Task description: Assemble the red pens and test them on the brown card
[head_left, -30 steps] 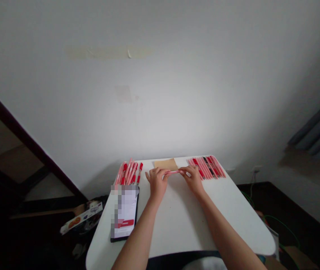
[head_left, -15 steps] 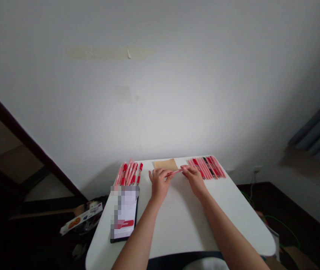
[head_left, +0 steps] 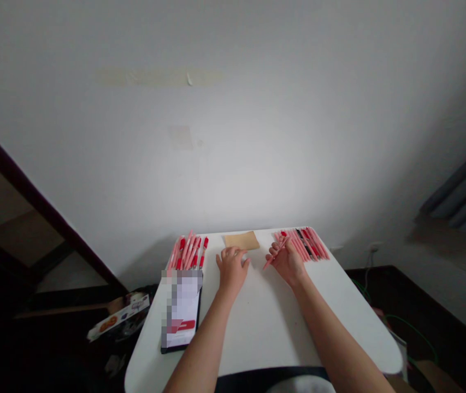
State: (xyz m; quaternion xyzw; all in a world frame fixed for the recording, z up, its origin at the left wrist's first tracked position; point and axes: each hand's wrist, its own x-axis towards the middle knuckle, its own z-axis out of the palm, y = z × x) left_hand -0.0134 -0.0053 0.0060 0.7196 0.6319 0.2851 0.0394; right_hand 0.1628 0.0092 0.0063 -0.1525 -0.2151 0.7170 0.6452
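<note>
My right hand (head_left: 287, 261) is closed on a pink pen (head_left: 271, 260) that slants down to the left, just left of a row of pink and red pens (head_left: 304, 243) at the table's far right. My left hand (head_left: 231, 266) rests on the white table (head_left: 265, 322) with its fingers curled; whether it holds anything is hidden. A second row of pink pens with red caps (head_left: 187, 253) lies to its left.
A tan paper piece (head_left: 241, 239) lies at the far edge between the two pen rows. A dark tablet with a bright screen (head_left: 181, 311) sits at the left edge. A box (head_left: 118, 317) lies on the dark floor to the left. The wall stands right behind the table.
Both hands held one pink pen between them. My left hand has let go and dropped to the table; my right hand keeps the pen and has tilted it.
</note>
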